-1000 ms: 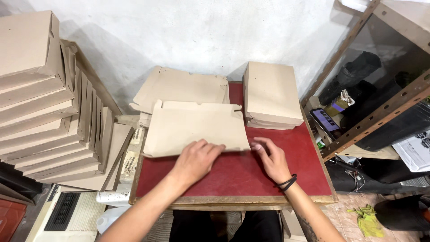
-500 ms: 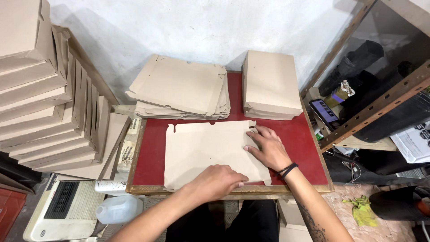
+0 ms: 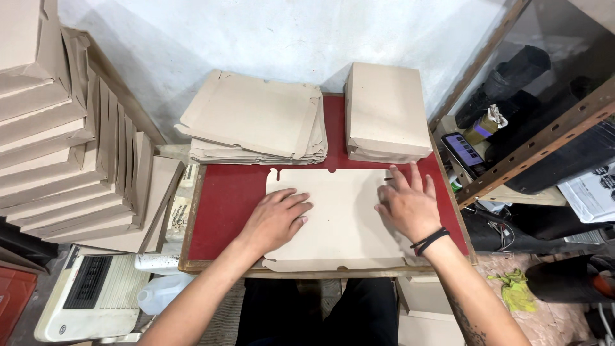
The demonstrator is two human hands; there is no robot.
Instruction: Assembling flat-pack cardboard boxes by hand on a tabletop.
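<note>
A flat beige cardboard blank (image 3: pixel 339 218) lies on the red-topped table (image 3: pixel 224 198) in front of me. My left hand (image 3: pixel 275 218) presses flat on its left part, fingers spread. Flat on its right edge rests my right hand (image 3: pixel 407 205), a black band on the wrist. Behind the blank sits a pile of flat cardboard blanks (image 3: pixel 256 122) at the back left, and a stack of folded beige boxes (image 3: pixel 384 115) at the back right.
Tall stacks of folded boxes (image 3: pixel 57 147) lean against the wall at left. A metal shelf (image 3: pixel 538 141) with a phone and dark items stands at right. A white appliance (image 3: pixel 90 295) and a plastic jug (image 3: pixel 160 291) sit on the floor.
The single blank has been drawn from the back pile toward me and now lies flat at the table's front. Both hands have settled flat on it, the left one moving up onto its left part.
</note>
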